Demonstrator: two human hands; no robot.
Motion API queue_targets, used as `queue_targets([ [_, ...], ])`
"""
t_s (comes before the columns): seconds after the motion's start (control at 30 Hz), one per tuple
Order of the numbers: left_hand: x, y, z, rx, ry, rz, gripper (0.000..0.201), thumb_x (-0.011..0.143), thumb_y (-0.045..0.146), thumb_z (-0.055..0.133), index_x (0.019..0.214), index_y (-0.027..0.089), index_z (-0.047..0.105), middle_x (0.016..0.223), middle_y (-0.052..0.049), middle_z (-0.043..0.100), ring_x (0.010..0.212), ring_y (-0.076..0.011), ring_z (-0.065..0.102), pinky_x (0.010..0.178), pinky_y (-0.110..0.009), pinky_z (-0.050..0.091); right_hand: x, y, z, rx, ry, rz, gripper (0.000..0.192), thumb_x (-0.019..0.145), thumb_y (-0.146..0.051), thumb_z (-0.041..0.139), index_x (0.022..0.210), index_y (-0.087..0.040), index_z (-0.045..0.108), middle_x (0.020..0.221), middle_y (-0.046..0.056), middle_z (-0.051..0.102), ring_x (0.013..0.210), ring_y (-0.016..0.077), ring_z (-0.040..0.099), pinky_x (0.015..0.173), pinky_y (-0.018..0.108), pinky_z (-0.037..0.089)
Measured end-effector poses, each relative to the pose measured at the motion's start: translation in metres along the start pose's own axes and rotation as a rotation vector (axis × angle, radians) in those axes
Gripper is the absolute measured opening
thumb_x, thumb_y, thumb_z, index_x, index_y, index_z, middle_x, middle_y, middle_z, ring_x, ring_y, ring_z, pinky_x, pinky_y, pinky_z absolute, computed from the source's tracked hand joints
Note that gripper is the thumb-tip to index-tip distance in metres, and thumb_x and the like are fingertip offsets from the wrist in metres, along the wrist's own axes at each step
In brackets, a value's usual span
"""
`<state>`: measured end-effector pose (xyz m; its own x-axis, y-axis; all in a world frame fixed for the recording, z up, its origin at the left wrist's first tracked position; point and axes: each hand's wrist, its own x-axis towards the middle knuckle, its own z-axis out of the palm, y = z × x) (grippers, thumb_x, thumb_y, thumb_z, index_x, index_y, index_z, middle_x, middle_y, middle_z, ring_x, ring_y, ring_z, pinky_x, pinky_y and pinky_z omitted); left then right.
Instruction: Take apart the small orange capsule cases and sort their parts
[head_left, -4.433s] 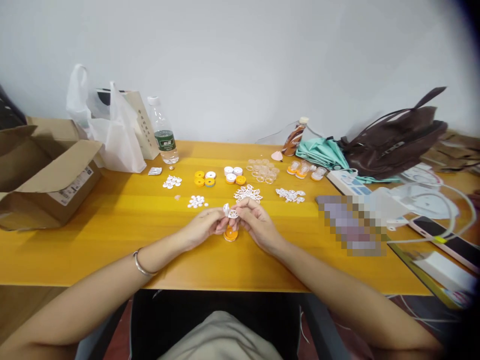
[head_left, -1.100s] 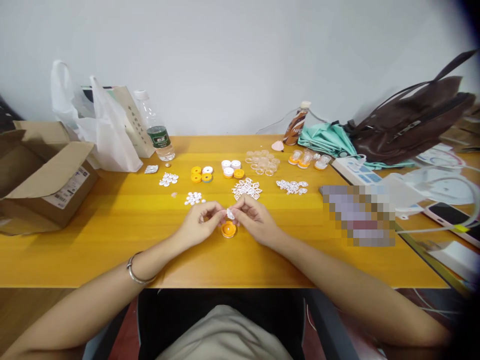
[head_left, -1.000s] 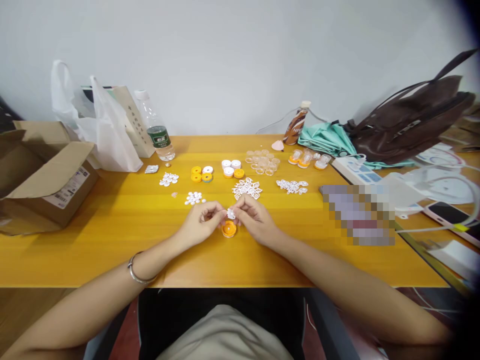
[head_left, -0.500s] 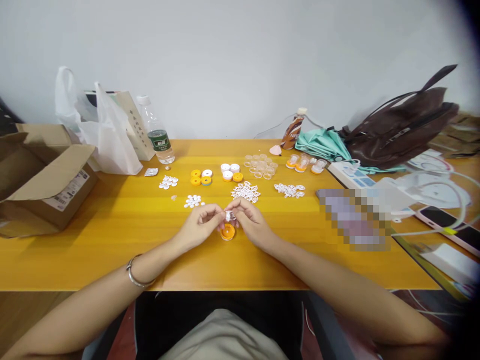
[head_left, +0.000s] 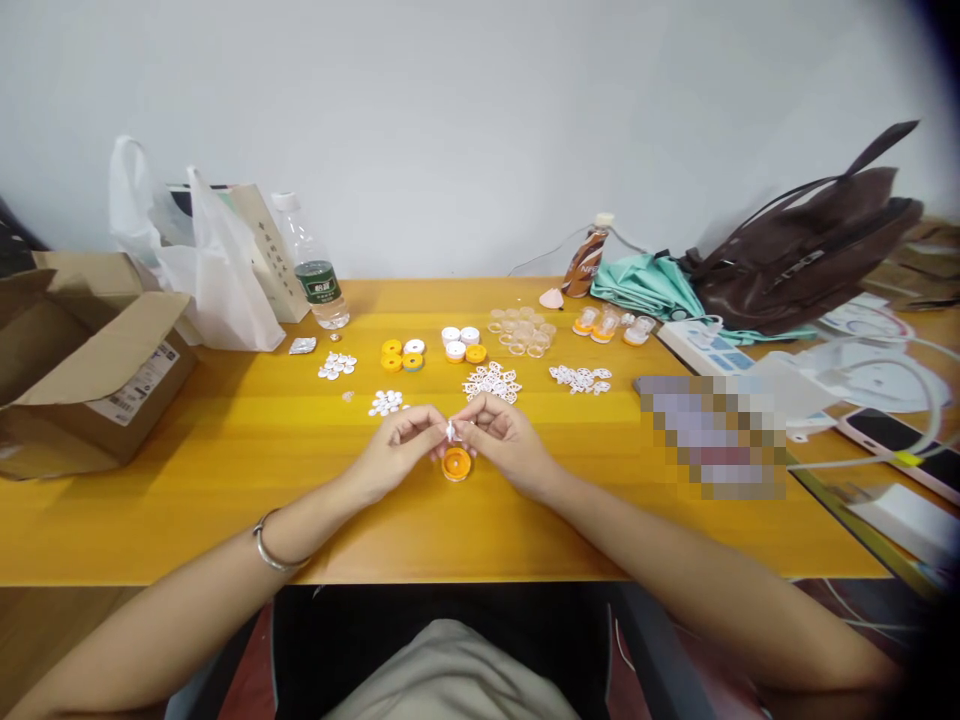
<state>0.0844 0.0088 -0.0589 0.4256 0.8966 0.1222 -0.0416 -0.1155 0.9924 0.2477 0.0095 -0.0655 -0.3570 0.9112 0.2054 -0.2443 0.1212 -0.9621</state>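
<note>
Both my hands meet at the middle of the yellow table (head_left: 225, 480). My left hand (head_left: 400, 447) and my right hand (head_left: 501, 438) pinch a small white plastic piece (head_left: 451, 431) between their fingertips. Just below it an orange round cap (head_left: 456, 465) lies on the table. A pile of white lacy pieces (head_left: 492, 381) sits just beyond my right hand, and small white discs (head_left: 388, 403) lie beyond my left hand. A silver bracelet is on my left wrist.
Farther back lie orange and white caps (head_left: 403, 354), clear rings (head_left: 523, 333) and more white bits (head_left: 580, 378). A cardboard box (head_left: 82, 360), a plastic bag (head_left: 202, 270) and a water bottle (head_left: 313, 268) stand left. A brown bag (head_left: 802, 260), a power strip (head_left: 705, 345) and a phone (head_left: 896, 468) lie right.
My hands stay together over the orange cap, fingers working the small white piece, which now looks turned edge-on. The view has shifted slightly.
</note>
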Motion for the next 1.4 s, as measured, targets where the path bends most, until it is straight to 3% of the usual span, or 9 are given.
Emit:
queue_targets([
  [0.17, -0.002, 0.004, 0.004, 0.122, 0.047, 0.010, 0.025, 0.078, 0.037, 0.059, 0.069, 0.013, 0.057, 0.059, 0.000, 0.056, 0.058, -0.0095, 0.051, 0.058, -0.021, 0.040, 0.000, 0.001, 0.002, 0.034, 0.041, 0.092, 0.022, 0.070, -0.034, 0.067, 0.071, -0.017, 0.053, 0.054, -0.006, 0.052, 0.046, 0.0047, 0.044, 0.046, 0.019, 0.035],
  [0.27, -0.001, 0.000, -0.001, 0.094, 0.098, 0.038, 0.024, 0.078, 0.036, 0.058, 0.070, 0.014, 0.058, 0.060, 0.000, 0.055, 0.058, -0.0095, 0.050, 0.058, -0.021, 0.039, 0.007, 0.002, -0.006, -0.046, 0.108, 0.052, 0.022, 0.070, -0.033, 0.066, 0.072, -0.017, 0.051, 0.056, -0.006, 0.053, 0.048, 0.0052, 0.045, 0.049, 0.019, 0.037],
  [0.4, 0.002, -0.004, -0.010, -0.027, 0.220, 0.061, 0.019, 0.079, 0.032, 0.057, 0.071, 0.015, 0.058, 0.064, 0.001, 0.055, 0.059, -0.0082, 0.048, 0.057, -0.019, 0.038, 0.024, 0.001, -0.041, -0.183, 0.330, -0.078, 0.026, 0.069, -0.037, 0.066, 0.081, -0.019, 0.052, 0.060, -0.006, 0.054, 0.054, 0.0073, 0.050, 0.055, 0.021, 0.042],
  [0.53, 0.004, -0.004, -0.014, -0.078, 0.217, 0.019, 0.017, 0.079, 0.030, 0.057, 0.072, 0.015, 0.058, 0.066, 0.001, 0.056, 0.060, -0.0075, 0.048, 0.057, -0.018, 0.037, 0.039, -0.001, -0.080, -0.328, 0.496, -0.141, 0.026, 0.066, -0.039, 0.067, 0.076, -0.018, 0.055, 0.070, -0.001, 0.060, 0.063, 0.0104, 0.055, 0.063, 0.026, 0.045],
  [0.63, 0.005, -0.005, -0.013, -0.049, 0.198, 0.008, 0.018, 0.079, 0.031, 0.056, 0.071, 0.015, 0.058, 0.066, 0.000, 0.056, 0.061, -0.0081, 0.049, 0.059, -0.019, 0.037, 0.042, 0.004, -0.090, -0.528, 0.447, -0.143, 0.023, 0.069, -0.038, 0.064, 0.075, -0.016, 0.063, 0.073, 0.001, 0.061, 0.067, 0.0126, 0.055, 0.068, 0.029, 0.044],
  [0.77, 0.005, -0.007, -0.011, -0.013, 0.168, -0.010, 0.019, 0.080, 0.033, 0.055, 0.073, 0.015, 0.059, 0.063, 0.001, 0.056, 0.060, -0.0088, 0.049, 0.059, -0.020, 0.037, 0.042, 0.019, -0.084, -0.791, 0.331, -0.208, 0.020, 0.072, -0.038, 0.064, 0.078, -0.020, 0.071, 0.078, 0.003, 0.056, 0.077, 0.0154, 0.052, 0.076, 0.032, 0.042],
  [0.9, 0.006, -0.007, -0.011, 0.003, 0.152, -0.022, 0.020, 0.080, 0.033, 0.055, 0.073, 0.015, 0.058, 0.063, 0.001, 0.056, 0.059, -0.0088, 0.048, 0.059, -0.021, 0.037, 0.045, 0.031, -0.082, -0.910, 0.314, -0.231, 0.016, 0.072, -0.037, 0.066, 0.079, -0.025, 0.073, 0.083, 0.003, 0.051, 0.084, 0.0173, 0.050, 0.082, 0.036, 0.040],
  [1.2, 0.004, -0.009, -0.010, -0.006, 0.090, -0.041, 0.020, 0.081, 0.033, 0.054, 0.073, 0.015, 0.059, 0.066, 0.000, 0.057, 0.060, -0.0096, 0.049, 0.060, -0.021, 0.038, 0.036, 0.008, -0.074, -0.832, 0.327, -0.242, 0.028, 0.081, -0.043, 0.054, 0.082, -0.021, 0.070, 0.078, 0.002, 0.052, 0.079, 0.0159, 0.051, 0.077, 0.032, 0.040],
  [1.4, 0.001, -0.005, -0.007, -0.051, 0.056, -0.061, 0.020, 0.082, 0.032, 0.054, 0.073, 0.014, 0.058, 0.064, 0.000, 0.055, 0.059, -0.0086, 0.048, 0.058, -0.020, 0.038, 0.022, -0.003, -0.051, -0.709, 0.182, -0.339, 0.022, 0.086, -0.034, 0.049, 0.083, -0.020, 0.066, 0.082, 0.004, 0.059, 0.081, 0.0150, 0.054, 0.076, 0.030, 0.042],
])
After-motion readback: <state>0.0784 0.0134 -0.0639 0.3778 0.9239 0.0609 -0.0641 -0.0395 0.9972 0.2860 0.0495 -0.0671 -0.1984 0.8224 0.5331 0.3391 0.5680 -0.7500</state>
